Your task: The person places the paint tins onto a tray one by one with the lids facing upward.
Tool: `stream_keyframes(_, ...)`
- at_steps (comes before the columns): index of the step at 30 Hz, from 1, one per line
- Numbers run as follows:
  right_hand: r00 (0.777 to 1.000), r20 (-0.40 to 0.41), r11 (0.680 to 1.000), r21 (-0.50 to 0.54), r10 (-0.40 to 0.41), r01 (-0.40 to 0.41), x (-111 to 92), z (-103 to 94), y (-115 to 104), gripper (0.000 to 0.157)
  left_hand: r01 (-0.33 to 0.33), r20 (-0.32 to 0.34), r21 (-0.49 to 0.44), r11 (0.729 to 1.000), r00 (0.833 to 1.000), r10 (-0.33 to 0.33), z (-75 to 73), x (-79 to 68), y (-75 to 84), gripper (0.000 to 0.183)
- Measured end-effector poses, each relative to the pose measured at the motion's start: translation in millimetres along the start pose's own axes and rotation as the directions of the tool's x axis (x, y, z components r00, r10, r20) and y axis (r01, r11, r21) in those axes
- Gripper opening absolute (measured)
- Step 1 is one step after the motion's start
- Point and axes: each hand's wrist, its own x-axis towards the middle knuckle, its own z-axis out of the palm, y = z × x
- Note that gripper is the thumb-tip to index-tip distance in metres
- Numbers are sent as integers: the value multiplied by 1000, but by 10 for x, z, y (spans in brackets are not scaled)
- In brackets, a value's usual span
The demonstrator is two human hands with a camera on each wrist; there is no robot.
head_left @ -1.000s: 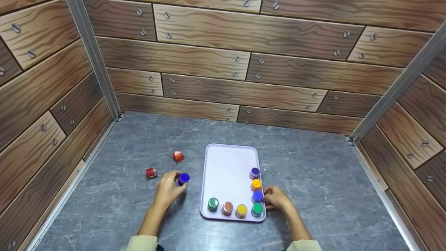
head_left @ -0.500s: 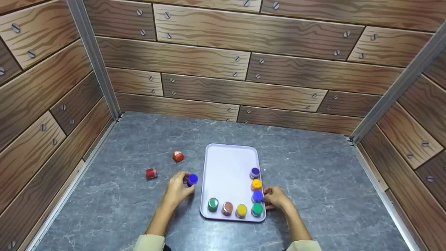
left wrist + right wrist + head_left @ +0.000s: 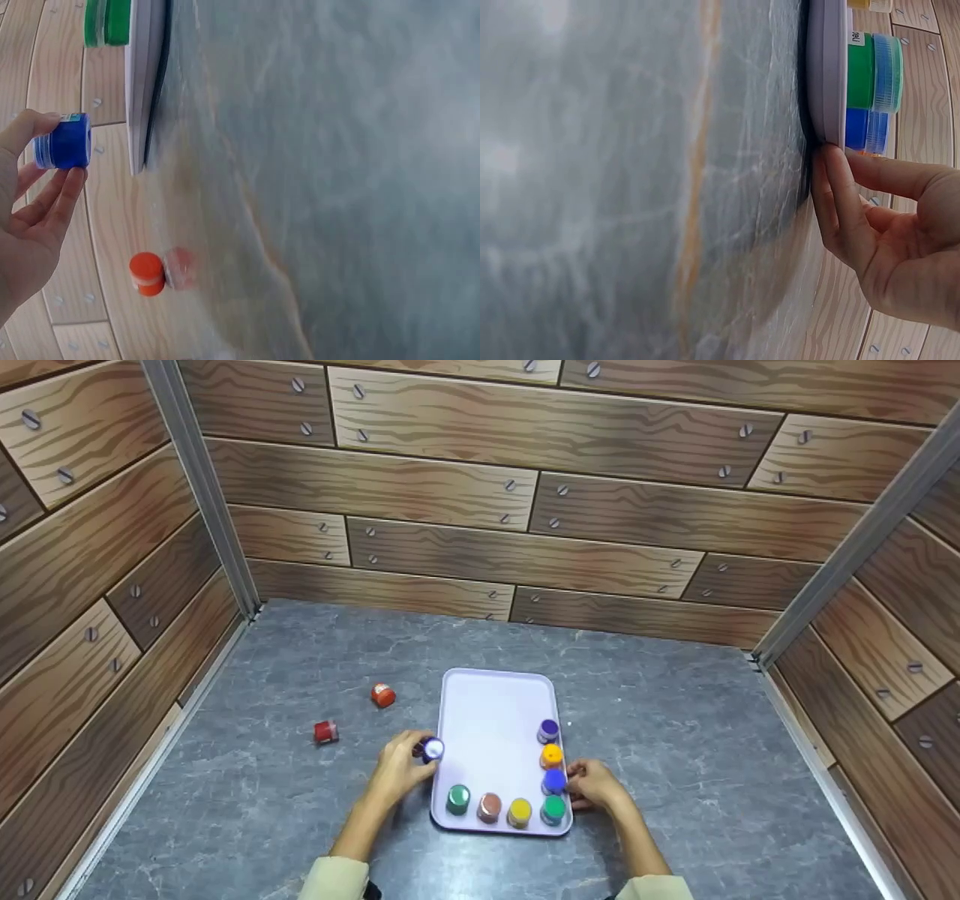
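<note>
In the head view, my left hand pinches a small blue paint jar at the left rim of the lilac tray. The left wrist view shows this blue jar between thumb and fingertips, with space between it and the tray edge. My right hand is at the tray's right side, beside a blue-lidded jar. In the right wrist view, its thumb and fingertips pinch the tray's rim. Whether the fingertips reach under the tray is hard to tell.
Along the tray's near edge stand dark green, brown, yellow and green jars. Orange and purple ones line its right side. Red and orange-red jars lie on the table, left.
My left hand has carried the blue jar rightward from the table area to the tray's left rim, and the jar has tilted. My right hand has stayed at the tray's right edge.
</note>
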Motion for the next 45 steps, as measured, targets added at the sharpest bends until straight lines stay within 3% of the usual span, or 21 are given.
stream_keyframes(3,992,-117,995,-80,52,-62,179,52,230,18,17,86,-74,997,996,-10,14,10,-17,33)
stream_keyframes(6,978,-180,990,-83,102,-118,242,79,278,18,44,155,-113,993,988,-26,38,24,-18,32)
stream_keyframes(19,975,-181,988,-57,132,-145,261,74,262,19,59,335,-99,993,942,-22,146,49,34,31)
stream_keyframes(25,985,-129,992,-35,116,-121,252,50,260,19,40,358,-68,997,934,-13,176,44,28,29)
stream_keyframes(33,983,-142,991,-38,119,-125,255,53,261,16,81,390,-67,994,920,-49,188,38,20,31)
stream_keyframes(39,979,-164,990,-52,123,-133,264,55,281,18,96,397,-68,993,916,-62,166,32,45,39)
stream_keyframes(45,978,-168,989,-56,127,-138,253,51,282,20,119,387,-128,985,920,-61,67,64,36,41)
